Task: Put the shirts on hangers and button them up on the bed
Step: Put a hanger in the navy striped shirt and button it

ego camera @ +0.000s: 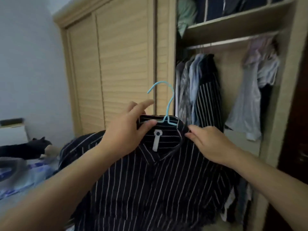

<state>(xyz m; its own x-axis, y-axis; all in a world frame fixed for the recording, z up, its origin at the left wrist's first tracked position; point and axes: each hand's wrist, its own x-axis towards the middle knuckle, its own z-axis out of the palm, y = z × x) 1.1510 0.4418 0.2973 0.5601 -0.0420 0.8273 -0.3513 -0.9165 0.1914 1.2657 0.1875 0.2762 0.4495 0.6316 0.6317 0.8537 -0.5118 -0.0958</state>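
Note:
A dark navy shirt with thin white stripes (150, 180) hangs on a light blue wire hanger (166, 104), held up in front of an open wardrobe. My left hand (126, 130) grips the left side of the collar and the hanger's shoulder, thumb on the front, index finger lifted. My right hand (208, 140) pinches the right side of the collar at its fingertips. A white label shows inside the collar. The shirt front looks closed from the collar down. The hanger's hook is free in the air.
The open wardrobe section holds a rail (230, 41) with hung shirts (200, 90) and pale garments (256, 90) further right. Slatted sliding doors (116, 64) stand on the left. The bed (25, 177) with blue bedding and a dark garment lies at lower left.

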